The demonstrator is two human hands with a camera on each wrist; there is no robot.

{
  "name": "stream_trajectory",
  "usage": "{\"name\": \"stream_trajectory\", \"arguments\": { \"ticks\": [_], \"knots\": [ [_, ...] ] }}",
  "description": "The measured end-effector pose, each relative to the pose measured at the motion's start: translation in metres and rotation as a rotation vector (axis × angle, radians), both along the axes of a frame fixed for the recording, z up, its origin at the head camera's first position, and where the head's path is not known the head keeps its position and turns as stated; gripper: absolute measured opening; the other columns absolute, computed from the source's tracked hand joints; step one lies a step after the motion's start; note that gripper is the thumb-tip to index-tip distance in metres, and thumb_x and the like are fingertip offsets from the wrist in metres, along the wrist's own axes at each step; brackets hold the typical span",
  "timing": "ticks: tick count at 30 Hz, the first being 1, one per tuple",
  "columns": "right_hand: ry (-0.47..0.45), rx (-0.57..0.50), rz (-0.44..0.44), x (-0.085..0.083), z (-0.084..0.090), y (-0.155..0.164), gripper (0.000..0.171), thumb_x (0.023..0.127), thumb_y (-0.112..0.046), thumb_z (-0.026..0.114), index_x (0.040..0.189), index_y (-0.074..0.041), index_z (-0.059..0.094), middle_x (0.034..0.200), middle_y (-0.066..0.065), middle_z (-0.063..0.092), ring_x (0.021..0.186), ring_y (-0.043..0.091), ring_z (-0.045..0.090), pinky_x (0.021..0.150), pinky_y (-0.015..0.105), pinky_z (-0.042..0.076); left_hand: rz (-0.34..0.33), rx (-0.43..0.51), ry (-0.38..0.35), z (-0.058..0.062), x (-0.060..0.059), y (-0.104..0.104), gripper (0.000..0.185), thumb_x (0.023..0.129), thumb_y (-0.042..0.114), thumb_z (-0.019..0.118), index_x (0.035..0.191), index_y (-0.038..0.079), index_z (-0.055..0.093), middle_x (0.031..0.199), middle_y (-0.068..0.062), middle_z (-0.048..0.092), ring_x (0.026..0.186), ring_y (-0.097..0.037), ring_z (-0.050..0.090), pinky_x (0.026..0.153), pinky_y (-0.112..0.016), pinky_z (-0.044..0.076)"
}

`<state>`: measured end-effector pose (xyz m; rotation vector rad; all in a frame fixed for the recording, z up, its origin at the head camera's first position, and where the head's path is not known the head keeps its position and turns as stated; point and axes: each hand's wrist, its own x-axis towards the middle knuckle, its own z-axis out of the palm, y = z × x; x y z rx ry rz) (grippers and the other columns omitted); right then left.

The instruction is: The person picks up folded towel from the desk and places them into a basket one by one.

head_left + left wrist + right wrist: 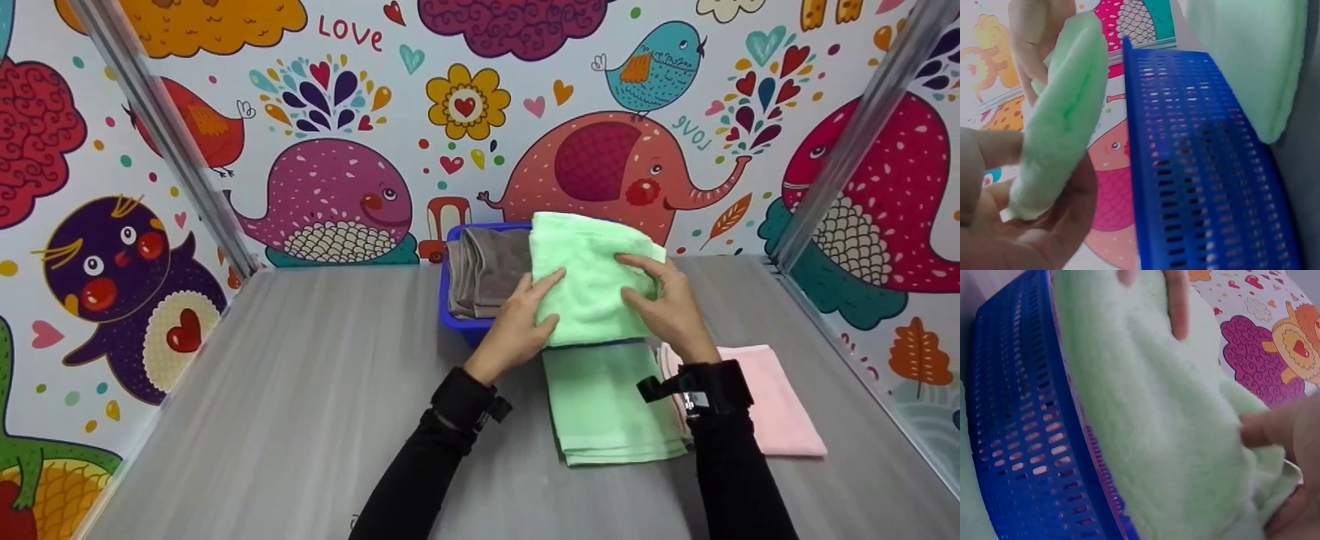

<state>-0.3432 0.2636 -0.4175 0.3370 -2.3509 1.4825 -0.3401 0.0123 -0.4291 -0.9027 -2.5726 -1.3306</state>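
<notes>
The table lies bare to the left. A blue basket sits against the back wall. Over it, a fluffy, folded green towel is gripped at both sides by left hand and right hand, fingers curled on it.

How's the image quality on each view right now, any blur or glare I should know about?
Head view: even light, soft shadows, sharp on both hands and the folded green towel. Left wrist view: blue basket and towel soft, too close to focus. Right wrist view: towel fills the frame, fingers blurred. No glare anywhere.
</notes>
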Motion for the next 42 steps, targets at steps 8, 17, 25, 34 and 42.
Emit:
{"name": "stream_trajectory", "arguments": {
  "ticks": [8, 17, 25, 34, 42],
  "knots": [
    [-0.001, 0.219, -0.032, -0.014, -0.009, 0.003, 0.072, 0.087, 0.007, 0.067, 0.155, -0.006, 0.047, 0.163, 0.027, 0.024, 0.148, 0.044, 0.03, 0.119, 0.066, 0.028, 0.081, -0.003, 0.104, -0.011, -0.013, 0.011, 0.058, 0.103, 0.007, 0.061, 0.158, 0.014, 0.044, 0.149, -0.018, 0.045, 0.127, -0.025, 0.055, 0.1, -0.035, 0.049],
    [0.071, 0.432, -0.075, -0.042, -0.01, 0.003, 0.072, 0.081, 0.015, 0.059, 0.152, 0.004, 0.047, 0.155, 0.026, 0.033, 0.14, 0.044, 0.043, 0.108, 0.058, 0.043, 0.128, -0.151, -0.037, 0.002, -0.04, 0.032, 0.064, 0.103, 0.014, 0.063, 0.161, 0.01, 0.037, 0.163, -0.019, 0.035, 0.139, -0.034, 0.052, 0.109, -0.045, 0.047],
    [-0.051, 0.61, -0.033, -0.07, -0.012, 0.004, 0.08, 0.073, 0.022, 0.059, 0.15, 0.004, 0.05, 0.158, 0.025, 0.032, 0.126, 0.047, 0.054, 0.084, 0.049, 0.05, 0.188, -0.406, -0.113, 0.012, -0.062, 0.057, 0.064, 0.1, 0.012, 0.066, 0.159, 0.008, 0.041, 0.16, -0.016, 0.039, 0.142, -0.034, 0.049, 0.114, -0.043, 0.045],
    [-0.049, 0.89, 0.007, -0.08, -0.027, -0.004, 0.042, 0.079, 0.009, 0.068, 0.121, 0.009, 0.069, 0.136, 0.03, 0.054, 0.107, 0.046, 0.064, 0.089, 0.055, 0.055, 0.249, -0.725, -0.031, -0.006, -0.077, 0.08, 0.034, 0.094, 0.017, 0.068, 0.127, 0.015, 0.073, 0.13, -0.008, 0.069, 0.118, -0.027, 0.067, 0.098, -0.04, 0.056],
    [-0.06, 1.007, 0.02, -0.084, -0.029, -0.012, 0.022, 0.075, 0.009, 0.068, 0.091, -0.001, 0.078, 0.098, 0.022, 0.069, 0.08, 0.035, 0.065, 0.072, 0.054, 0.054, 0.15, -0.863, -0.206, -0.008, -0.087, 0.075, 0.039, 0.102, 0.027, 0.047, 0.133, 0.021, 0.071, 0.145, -0.002, 0.063, 0.128, -0.022, 0.062, 0.103, -0.043, 0.052]
  ]
}}
